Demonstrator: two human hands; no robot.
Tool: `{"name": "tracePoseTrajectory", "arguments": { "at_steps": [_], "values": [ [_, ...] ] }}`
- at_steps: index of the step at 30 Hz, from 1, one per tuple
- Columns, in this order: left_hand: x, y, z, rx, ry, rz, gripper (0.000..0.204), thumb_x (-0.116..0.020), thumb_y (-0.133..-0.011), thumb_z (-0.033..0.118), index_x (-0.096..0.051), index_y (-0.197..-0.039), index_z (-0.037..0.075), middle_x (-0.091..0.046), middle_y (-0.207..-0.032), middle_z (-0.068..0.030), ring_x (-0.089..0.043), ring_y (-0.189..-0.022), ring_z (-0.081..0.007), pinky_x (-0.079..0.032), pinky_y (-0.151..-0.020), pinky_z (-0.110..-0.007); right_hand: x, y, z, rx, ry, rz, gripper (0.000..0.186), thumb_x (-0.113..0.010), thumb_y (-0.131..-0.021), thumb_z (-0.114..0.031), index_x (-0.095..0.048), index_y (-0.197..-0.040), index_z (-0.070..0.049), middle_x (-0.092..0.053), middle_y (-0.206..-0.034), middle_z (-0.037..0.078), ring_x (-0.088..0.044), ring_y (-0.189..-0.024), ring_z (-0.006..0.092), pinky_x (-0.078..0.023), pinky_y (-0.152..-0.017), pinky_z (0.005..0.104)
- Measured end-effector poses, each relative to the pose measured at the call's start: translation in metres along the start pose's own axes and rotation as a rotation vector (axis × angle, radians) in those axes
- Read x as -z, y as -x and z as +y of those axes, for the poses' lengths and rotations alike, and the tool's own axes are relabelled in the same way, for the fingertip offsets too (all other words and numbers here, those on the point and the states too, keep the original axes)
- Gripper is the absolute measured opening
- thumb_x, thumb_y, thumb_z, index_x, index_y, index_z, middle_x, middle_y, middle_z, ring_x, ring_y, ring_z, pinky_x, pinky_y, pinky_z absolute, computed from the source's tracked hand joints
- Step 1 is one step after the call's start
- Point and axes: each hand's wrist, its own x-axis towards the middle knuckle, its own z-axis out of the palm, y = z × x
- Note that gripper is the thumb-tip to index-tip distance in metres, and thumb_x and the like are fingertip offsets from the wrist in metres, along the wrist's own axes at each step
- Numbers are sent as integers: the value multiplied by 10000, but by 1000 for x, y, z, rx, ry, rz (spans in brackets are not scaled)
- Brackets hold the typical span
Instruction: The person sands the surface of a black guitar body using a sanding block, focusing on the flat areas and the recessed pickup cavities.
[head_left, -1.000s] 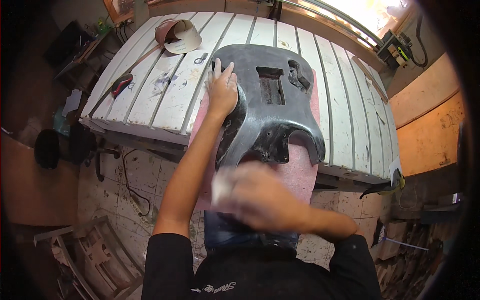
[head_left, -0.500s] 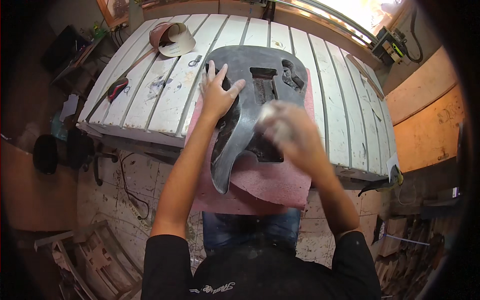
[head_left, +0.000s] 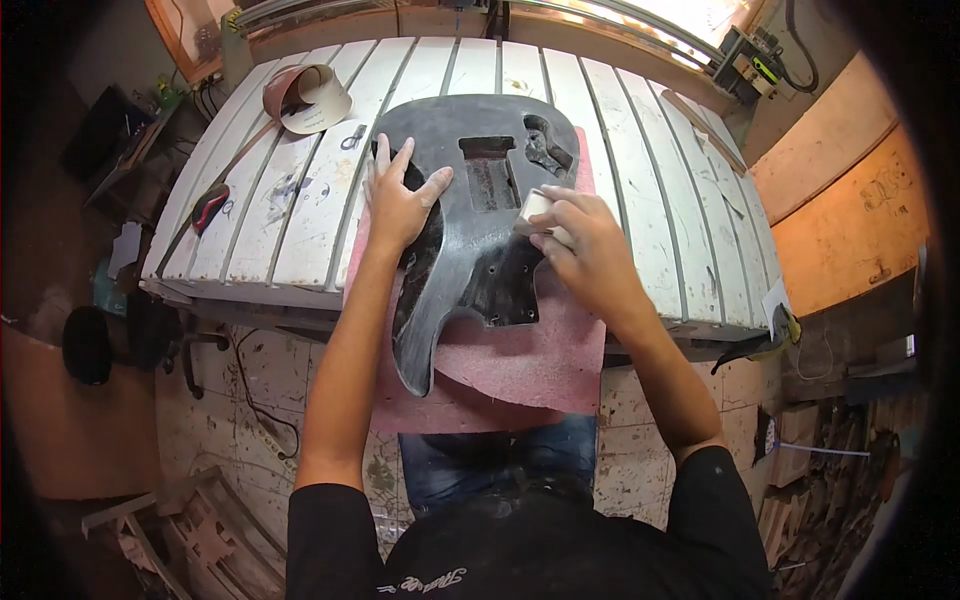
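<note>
A black electric guitar body, dulled with grey dust, lies face up on a pink foam sheet. It has a rectangular cavity in the middle and a curved one at its far right. My left hand rests on the body's left edge, fingers spread. In my right hand is a small whitish sanding block, pinched between thumb and fingers. The block touches the surface just right of the rectangular cavity. White dust coats my fingertips.
Under the foam is a white slatted table. A curled strip of sandpaper and a red-and-black handled tool lie at its left. A wooden strip lies far right. Wooden pieces stand on the floor at lower left.
My right hand has moved slightly up and sharpened from a blur, with the sanding block now near the rectangular cavity. The whole view has shifted a little; my left hand stays on the guitar body.
</note>
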Motion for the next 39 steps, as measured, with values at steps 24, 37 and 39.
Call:
{"name": "tracePoseTrajectory", "arguments": {
  "at_steps": [24,37,39],
  "values": [
    [1,5,-12,21,56,18,867,-818,-824,577,-603,-1507,88,-267,-1742,-207,-256,-1571,-491,-180,-1275,-593,8,23,-32,-22,-54,-81,228,-784,-788,-48,-723,-1005,-73,-686,-1316,229,-649,-1191,401,-505,-1040,481],
    [3,5,-13,3,53,33,856,-803,-833,580,-601,-1509,95,-271,-1742,-202,-260,-1569,-493,-187,-1270,-603,-1,1,-26,-54,109,11,161,-769,-872,-84,-708,-1011,-29,-701,-1268,226,-646,-1167,398,-487,-1034,494],
    [-3,2,-8,-3,70,18,851,-804,-836,574,-602,-1508,94,-272,-1741,-205,-262,-1567,-494,-190,-1271,-598,-14,0,-8,-62,144,37,154,-768,-879,-99,-710,-1004,-30,-704,-1262,228,-651,-1156,398,-483,-1034,494]
  ]
}}
